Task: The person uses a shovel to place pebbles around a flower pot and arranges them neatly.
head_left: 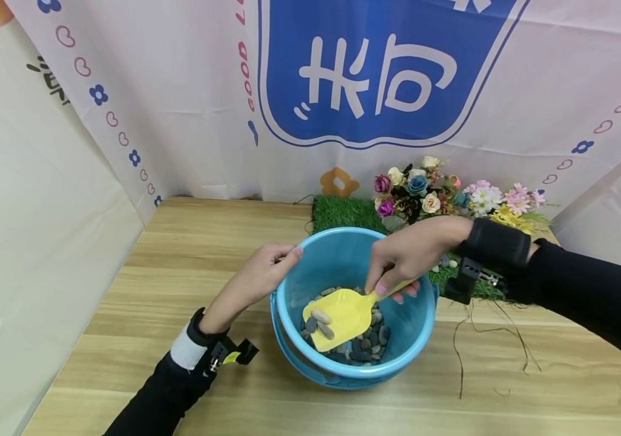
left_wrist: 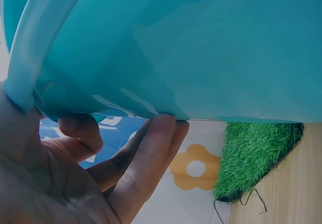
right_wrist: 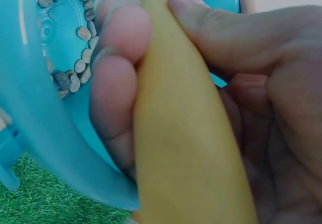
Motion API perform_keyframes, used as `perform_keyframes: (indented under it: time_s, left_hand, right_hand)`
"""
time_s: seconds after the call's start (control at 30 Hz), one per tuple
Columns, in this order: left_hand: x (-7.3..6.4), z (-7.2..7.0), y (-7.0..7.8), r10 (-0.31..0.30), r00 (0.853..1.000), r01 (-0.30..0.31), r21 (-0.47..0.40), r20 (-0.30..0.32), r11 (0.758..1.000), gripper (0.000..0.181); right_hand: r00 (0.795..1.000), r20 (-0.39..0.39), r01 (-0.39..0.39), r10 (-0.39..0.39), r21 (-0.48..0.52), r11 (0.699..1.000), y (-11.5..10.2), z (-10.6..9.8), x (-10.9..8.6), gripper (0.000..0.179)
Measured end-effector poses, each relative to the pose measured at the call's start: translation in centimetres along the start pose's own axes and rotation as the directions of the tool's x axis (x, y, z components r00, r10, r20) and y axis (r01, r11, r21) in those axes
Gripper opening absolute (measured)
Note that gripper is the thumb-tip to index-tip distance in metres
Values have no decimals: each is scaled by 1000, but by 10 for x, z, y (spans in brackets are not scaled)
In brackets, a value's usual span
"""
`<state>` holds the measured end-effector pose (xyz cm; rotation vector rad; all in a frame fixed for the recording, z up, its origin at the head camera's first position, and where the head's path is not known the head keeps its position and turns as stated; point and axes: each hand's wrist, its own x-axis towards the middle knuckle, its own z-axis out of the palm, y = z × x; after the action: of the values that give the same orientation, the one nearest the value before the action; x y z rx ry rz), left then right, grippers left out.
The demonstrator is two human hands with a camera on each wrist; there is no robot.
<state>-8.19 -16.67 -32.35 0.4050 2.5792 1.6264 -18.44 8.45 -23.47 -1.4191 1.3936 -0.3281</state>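
Observation:
A light blue bucket (head_left: 331, 261) stands on the wooden table, with grey and tan pebbles (head_left: 364, 351) on its floor. My left hand (head_left: 260, 271) grips its rim at the left; in the left wrist view the fingers (left_wrist: 146, 171) touch the outer wall. Inside the bucket's mouth, my right hand (head_left: 410, 254) holds a yellow toy shovel (head_left: 353, 312) by its handle. Several pebbles (head_left: 321, 316) lie on the shovel's blade. Close up in the right wrist view, fingers and thumb wrap the yellow handle (right_wrist: 186, 128), and some pebbles show below.
Behind the bucket lies a green artificial grass mat (head_left: 343, 213). Artificial flowers (head_left: 425, 191) stand at the back right, partly behind my right arm. Thin dark strands (head_left: 517, 333) lie on the wooden table (head_left: 190, 242). A printed cloth (head_left: 201, 145) hangs along the back.

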Motion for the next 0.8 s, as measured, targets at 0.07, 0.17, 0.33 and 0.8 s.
perform_keyframes:
  time_s: [0.07, 0.17, 0.33, 0.8]
  left_hand:
    - [0, 0, 0, -2, 1000, 2, -1, -2, 1000, 34]
    - [0, 0, 0, -3, 1000, 3, -2, -2, 1000, 34]
    - [0, 0, 1, -2, 1000, 2, 9, -4, 1000, 34]
    - [0, -1, 1, 3, 1000, -3, 8, -12, 1000, 34]
  right_hand:
    - [1000, -6, 12, -12, 6, 1000, 0, 0, -1, 31]
    - [1000, -19, 21, -21, 12, 1000, 1, 0, -4, 29]
    - [998, -55, 30, -29, 10, 1000, -1, 1, -10, 26]
    - [985, -171, 35, -39, -26, 999, 3, 1, -42, 25]
